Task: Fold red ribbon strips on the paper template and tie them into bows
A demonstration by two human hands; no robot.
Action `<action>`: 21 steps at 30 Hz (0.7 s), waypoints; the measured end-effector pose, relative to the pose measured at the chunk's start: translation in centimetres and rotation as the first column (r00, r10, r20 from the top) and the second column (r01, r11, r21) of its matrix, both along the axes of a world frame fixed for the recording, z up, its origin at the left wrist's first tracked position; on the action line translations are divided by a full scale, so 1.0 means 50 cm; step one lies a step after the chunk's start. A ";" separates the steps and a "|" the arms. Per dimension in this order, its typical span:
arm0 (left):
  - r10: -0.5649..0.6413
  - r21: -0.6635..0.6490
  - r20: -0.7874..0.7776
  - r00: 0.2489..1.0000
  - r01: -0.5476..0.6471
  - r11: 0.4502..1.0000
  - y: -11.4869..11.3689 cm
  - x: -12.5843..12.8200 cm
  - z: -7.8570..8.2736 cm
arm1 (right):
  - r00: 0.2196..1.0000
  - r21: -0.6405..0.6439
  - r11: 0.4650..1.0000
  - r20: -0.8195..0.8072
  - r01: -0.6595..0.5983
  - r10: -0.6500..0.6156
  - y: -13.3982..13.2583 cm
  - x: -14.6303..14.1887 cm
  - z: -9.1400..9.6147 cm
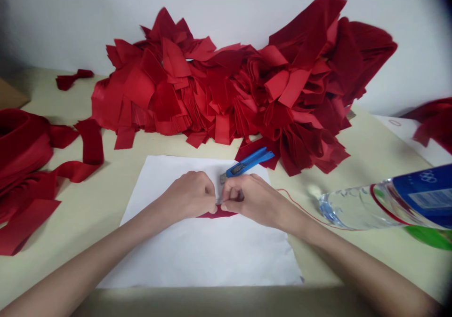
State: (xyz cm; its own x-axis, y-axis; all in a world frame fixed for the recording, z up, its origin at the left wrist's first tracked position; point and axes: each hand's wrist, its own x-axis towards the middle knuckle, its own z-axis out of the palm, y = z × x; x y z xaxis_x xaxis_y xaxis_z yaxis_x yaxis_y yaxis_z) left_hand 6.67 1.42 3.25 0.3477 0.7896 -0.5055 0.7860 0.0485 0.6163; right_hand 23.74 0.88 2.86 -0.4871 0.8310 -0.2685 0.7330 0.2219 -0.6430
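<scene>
My left hand (193, 194) and my right hand (256, 198) are closed close together above a white sheet of paper (165, 256). Between them shows a small piece of dark red velvet fabric (219, 212), its upper edge pinched at both sets of fingertips. Something thin and greyish sits at that edge, too small to name. Just beyond the right hand's knuckles lies a blue utility knife (249, 162), its metal tip pointing left. Both hands cover parts of the fabric.
A big heap of red fabric strips (219, 91) fills the back of the table. At left is a coiled red ribbon (24, 143). A water bottle (384, 199) lies at right, beside a thin red cord (300, 206). Another white sheet (406, 136) is farther right.
</scene>
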 end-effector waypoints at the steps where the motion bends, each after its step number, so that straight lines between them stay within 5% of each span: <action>1: -0.003 -0.005 0.002 1.000 0.003 1.000 0.001 0.000 0.001 | 1.000 -0.004 1.000 -0.003 -0.003 0.003 0.001 0.001 0.000; 15: -0.041 0.130 -0.024 0.999 0.043 0.991 -0.014 -0.001 -0.021 | 0.991 0.175 0.977 0.075 -0.124 0.112 -0.007 -0.001 -0.009; 21: -0.066 0.294 -0.020 0.998 0.069 0.953 -0.056 -0.010 -0.029 | 0.968 0.481 0.840 0.116 -0.251 0.223 -0.045 0.015 -0.035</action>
State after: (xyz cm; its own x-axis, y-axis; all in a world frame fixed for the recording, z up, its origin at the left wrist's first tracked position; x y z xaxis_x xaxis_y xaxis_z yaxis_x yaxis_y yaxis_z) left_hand 6.15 -1.37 1.80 0.4013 0.8787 -0.2584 0.7875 -0.1869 0.5873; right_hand 24.48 -1.36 1.14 -0.6827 0.7224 0.1102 0.6475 0.6679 -0.3669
